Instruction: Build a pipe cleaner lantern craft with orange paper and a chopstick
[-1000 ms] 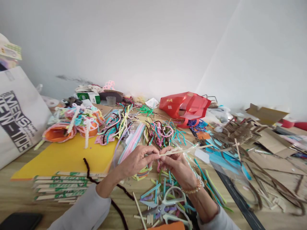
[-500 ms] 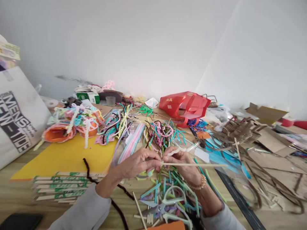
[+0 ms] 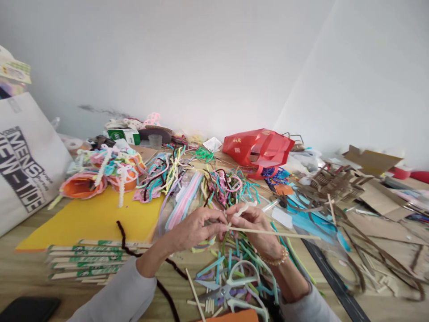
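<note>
My left hand and my right hand meet at mid-table, fingertips close together. Both pinch the end of a thin pale wooden stick, which runs out to the right. A cream pipe cleaner curls up from that end above my right hand. A beaded bracelet circles my right wrist. Loose teal and green pipe cleaners lie beneath my hands, and a heap of multicoloured ones lies beyond them.
Scissors with white handles lie near the front edge. To the left are a yellow card, stacked printed sticks, pipe-cleaner flowers and a white tote bag. Cut cardboard spreads right; a red plastic bag stands behind.
The stick has swung from rising to the right to almost level, tilting slightly downward. The cream pipe cleaner now curls above my right hand. My hands have barely shifted.
</note>
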Demonstrator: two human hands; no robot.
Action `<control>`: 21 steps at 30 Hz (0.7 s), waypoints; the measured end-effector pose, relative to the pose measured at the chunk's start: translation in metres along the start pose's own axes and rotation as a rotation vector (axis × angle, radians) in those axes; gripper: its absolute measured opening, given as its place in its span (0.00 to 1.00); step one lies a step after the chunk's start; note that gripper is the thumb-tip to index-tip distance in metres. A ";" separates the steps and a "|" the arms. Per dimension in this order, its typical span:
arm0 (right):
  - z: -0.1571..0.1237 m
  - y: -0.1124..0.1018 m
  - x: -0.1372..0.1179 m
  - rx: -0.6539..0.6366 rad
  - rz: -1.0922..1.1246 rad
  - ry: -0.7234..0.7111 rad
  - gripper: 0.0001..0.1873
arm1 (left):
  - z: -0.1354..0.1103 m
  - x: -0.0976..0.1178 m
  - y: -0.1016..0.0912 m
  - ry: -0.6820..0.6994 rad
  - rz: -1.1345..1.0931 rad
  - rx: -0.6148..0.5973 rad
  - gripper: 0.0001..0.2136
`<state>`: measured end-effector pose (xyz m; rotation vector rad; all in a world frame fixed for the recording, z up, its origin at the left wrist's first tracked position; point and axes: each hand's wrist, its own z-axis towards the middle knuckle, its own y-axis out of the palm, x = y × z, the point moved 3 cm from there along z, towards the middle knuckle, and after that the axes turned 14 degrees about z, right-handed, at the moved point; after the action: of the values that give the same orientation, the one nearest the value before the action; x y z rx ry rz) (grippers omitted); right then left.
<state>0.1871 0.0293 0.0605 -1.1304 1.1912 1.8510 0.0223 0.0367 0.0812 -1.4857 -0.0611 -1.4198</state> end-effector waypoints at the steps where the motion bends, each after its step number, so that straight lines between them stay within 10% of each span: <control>1: 0.000 -0.001 0.000 0.013 0.010 0.000 0.08 | 0.000 -0.001 0.000 -0.003 -0.009 0.021 0.12; 21: -0.004 0.004 -0.006 0.084 -0.027 -0.065 0.07 | 0.001 -0.011 0.001 -0.038 -0.182 0.147 0.11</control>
<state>0.1871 0.0234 0.0666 -1.0277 1.1999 1.7873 0.0208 0.0436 0.0724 -1.4130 -0.3251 -1.4974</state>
